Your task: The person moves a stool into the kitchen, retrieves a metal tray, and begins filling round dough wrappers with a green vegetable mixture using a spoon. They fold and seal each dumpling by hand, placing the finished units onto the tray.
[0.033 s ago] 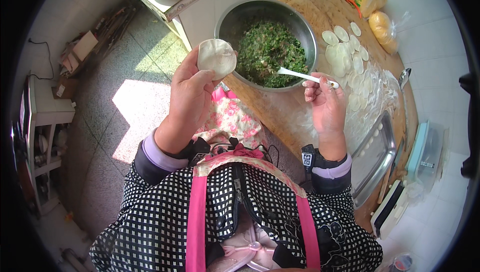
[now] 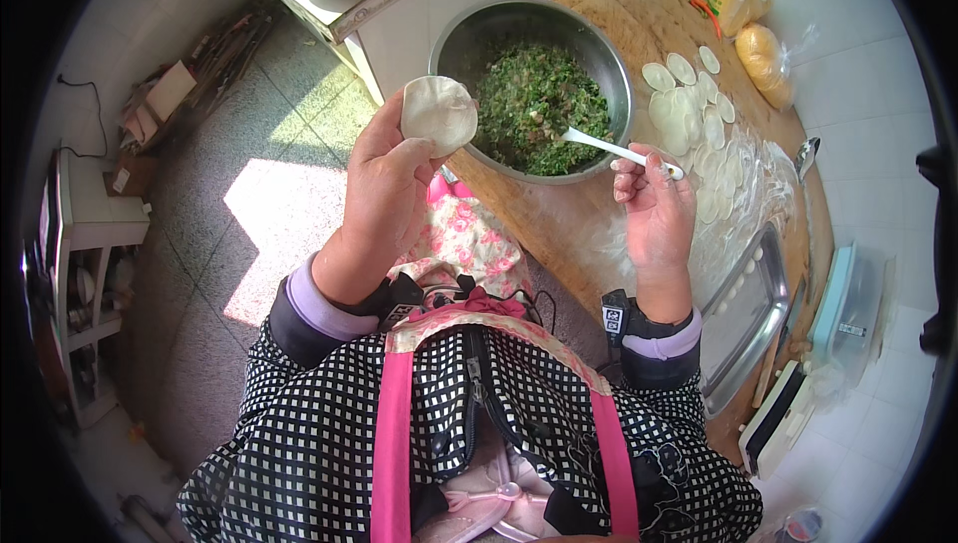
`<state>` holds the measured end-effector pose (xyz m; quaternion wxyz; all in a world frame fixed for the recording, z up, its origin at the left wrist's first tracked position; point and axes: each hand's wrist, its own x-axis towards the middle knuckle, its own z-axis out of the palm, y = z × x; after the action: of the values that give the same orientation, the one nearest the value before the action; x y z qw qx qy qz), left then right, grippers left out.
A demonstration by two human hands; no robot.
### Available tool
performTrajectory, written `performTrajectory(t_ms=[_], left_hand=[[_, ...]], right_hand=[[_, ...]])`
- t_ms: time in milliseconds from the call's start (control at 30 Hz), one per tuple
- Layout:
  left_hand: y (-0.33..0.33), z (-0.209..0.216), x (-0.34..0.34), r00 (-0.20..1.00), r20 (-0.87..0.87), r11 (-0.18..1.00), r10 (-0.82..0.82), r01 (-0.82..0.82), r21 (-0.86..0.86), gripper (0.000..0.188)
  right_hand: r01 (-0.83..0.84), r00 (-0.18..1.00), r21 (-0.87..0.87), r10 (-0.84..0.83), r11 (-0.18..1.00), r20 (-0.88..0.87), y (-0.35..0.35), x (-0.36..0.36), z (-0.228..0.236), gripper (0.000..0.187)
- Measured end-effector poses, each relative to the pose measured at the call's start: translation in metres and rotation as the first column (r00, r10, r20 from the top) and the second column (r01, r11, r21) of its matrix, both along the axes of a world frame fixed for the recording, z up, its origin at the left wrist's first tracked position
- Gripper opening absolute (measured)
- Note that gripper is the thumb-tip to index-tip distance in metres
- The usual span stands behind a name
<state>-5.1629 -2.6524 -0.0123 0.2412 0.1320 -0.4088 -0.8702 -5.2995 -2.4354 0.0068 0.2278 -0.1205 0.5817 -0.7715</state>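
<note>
Held up at the left of the bowl is a round, pale dough wrapper [image 2: 439, 117], pinched between the thumb and fingers of my left hand [image 2: 384, 179]. My right hand [image 2: 657, 199] grips a white spoon [image 2: 629, 155] by its handle end. The spoon's tip touches the chopped green filling [image 2: 539, 94] on its right side. That filling, with brownish bits mixed in, lies in a large metal bowl [image 2: 621, 64] at the far end of the wooden board. To the right, many overlapping dough wrappers [image 2: 679, 119] lie on the floured board.
A metal tray [image 2: 743, 315] with small pale pieces along one side rests at the board's [image 2: 559, 234] right. Bagged yellow food [image 2: 763, 64] and chili peppers [image 2: 699, 4] lie at the far right, near the tiled wall. A shelf unit [image 2: 95, 234] stands on the left.
Both hands have shifted slightly to the right, the left with the wrapper and the right with the spoon. The spoon's tip has moved a little right over the filling.
</note>
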Motion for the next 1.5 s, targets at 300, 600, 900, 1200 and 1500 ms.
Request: performTrajectory(t_ms=[300, 600, 900, 1200, 1500], left_hand=[[0.038, 0.01, -0.049, 0.984, -0.051, 0.972, -0.17, 0.176, 0.156, 0.05], [0.038, 0.008, -0.052, 0.989, 0.043, 0.973, -0.143, 0.133, 0.187, 0.049], [0.04, 0.01, -0.05, 0.992, 0.027, 0.955, -0.125, 0.112, 0.275, 0.046], [0.039, 0.009, -0.049, 0.975, -0.021, 0.939, -0.222, 0.219, 0.266, 0.046], [0.035, 0.004, -0.049, 0.988, -0.045, 0.944, -0.147, 0.154, 0.293, 0.045]], right_hand=[[0.006, 0.881, 0.018, 0.004, 1.0, -0.473, -0.007, 0.029, 0.009, 0.021], [0.062, 0.406, 0.31, 0.26, 0.949, -0.876, 0.004, 0.024, -0.001, 0.021], [0.067, 0.609, 0.105, 0.043, 0.992, -0.792, 0.007, 0.023, 0.009, 0.02], [0.084, 0.329, 0.347, 0.303, 0.934, -0.894, 0.001, 0.029, -0.008, 0.032], [0.199, 0.057, 0.398, 0.395, 0.895, -0.917, 0.003, 0.03, -0.006, 0.038]])
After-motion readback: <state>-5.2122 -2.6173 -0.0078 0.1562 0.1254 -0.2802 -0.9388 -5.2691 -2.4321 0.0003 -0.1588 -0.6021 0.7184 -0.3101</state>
